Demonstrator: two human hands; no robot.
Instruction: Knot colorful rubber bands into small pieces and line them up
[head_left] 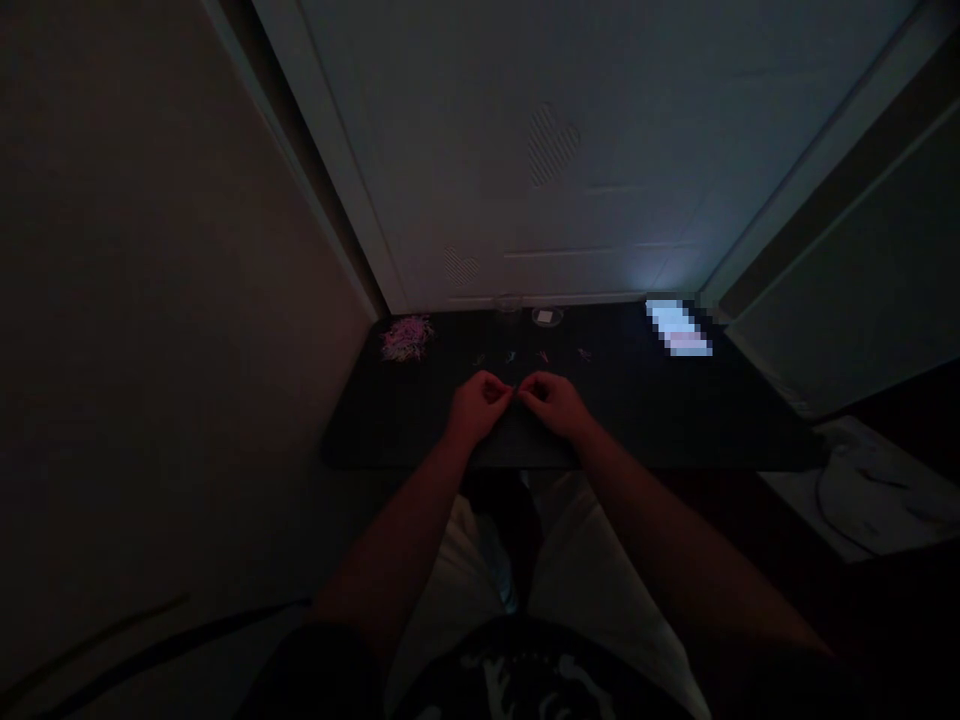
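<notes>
My left hand (478,402) and my right hand (551,400) meet above the near middle of a dark table (660,420). Thumb and fingers are pinched on each, the fingertips almost touching. Whatever sits between them is too small and dim to name. Just beyond my hands lie small piles of thin strips in a row: a dim one (480,358), a bluish one (511,356), a pinkish one (544,356) and a pale one (584,354). At the far left rests a larger heap of pink and pale strips (407,338).
Along the back edge stand a clear round container (508,302) and a shallow round dish (547,317) with a white square in it. A bright blurred-out rectangle (679,328) glows at the back right. Behind the table rises a pale panel (637,120) with heart patterns; a wall (187,330) is at left.
</notes>
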